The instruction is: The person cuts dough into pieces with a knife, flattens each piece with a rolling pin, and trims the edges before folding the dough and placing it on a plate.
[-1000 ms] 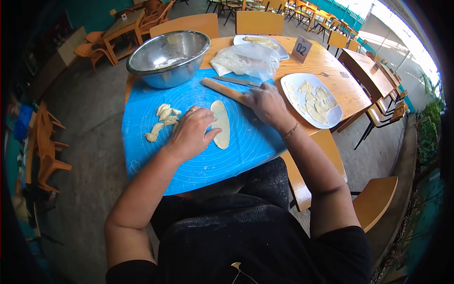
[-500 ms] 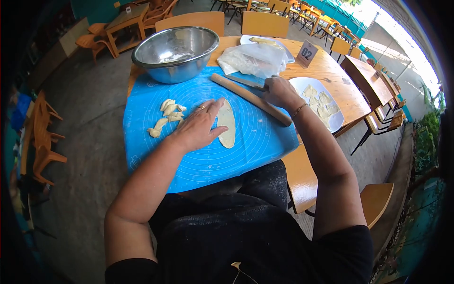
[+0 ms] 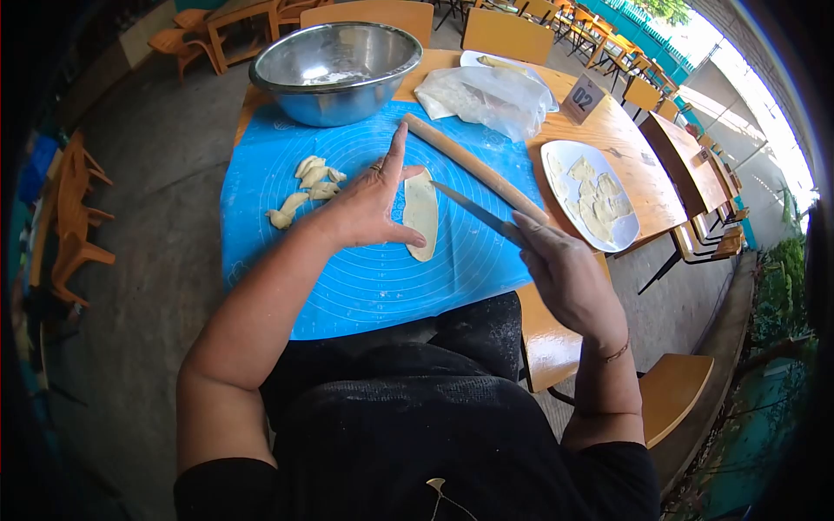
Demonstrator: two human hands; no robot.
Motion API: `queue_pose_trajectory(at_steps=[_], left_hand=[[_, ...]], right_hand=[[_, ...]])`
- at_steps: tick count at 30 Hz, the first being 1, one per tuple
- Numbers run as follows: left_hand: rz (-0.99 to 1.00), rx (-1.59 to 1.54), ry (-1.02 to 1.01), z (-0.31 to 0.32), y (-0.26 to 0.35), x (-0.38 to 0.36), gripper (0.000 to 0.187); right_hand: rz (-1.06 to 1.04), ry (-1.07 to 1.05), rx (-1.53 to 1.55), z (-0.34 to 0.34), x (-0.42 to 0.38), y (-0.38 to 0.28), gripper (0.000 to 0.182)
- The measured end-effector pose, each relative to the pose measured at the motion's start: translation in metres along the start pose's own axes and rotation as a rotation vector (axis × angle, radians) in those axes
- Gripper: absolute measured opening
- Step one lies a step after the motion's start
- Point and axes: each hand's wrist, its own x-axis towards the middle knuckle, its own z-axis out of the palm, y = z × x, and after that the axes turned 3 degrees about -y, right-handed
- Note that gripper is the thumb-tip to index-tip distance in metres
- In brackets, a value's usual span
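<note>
With the right grip (image 3: 569, 276) closed round the knife (image 3: 473, 208) and the left grip (image 3: 373, 201) spread at the edge of the dough strip (image 3: 421, 210) on the blue mat (image 3: 365, 304), any slip could nick the left thumb (image 3: 403, 234)

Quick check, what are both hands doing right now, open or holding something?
Left hand: open, fingers spread, at the flat dough strip.
Right hand: closed, holding the knife.

Head camera looking forward and down
It is facing the nearby desk (image 3: 621, 143) from above, taking in chairs (image 3: 508, 35) beyond.
</note>
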Motion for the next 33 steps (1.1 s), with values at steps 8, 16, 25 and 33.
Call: queue_pose_trajectory(at_steps=[8,16,25,33], left_hand=[[-0.047,0.114,0.000,0.004,0.001,0.000,0.148],[0.003,0.082,0.018,0.003,-0.004,0.001,0.151],[-0.003,0.093,0.016,0.002,-0.004,0.001,0.150],[0.002,0.126,0.018,0.003,-0.006,0.001,0.149]], right_hand=[[-0.024,-0.083,-0.143,0.024,0.018,-0.013,0.049],[-0.052,-0.061,-0.186,0.018,0.015,-0.026,0.050],[0.030,-0.087,-0.154,0.016,0.007,-0.032,0.049],[-0.030,-0.077,-0.151,0.025,0.009,-0.026,0.050]])
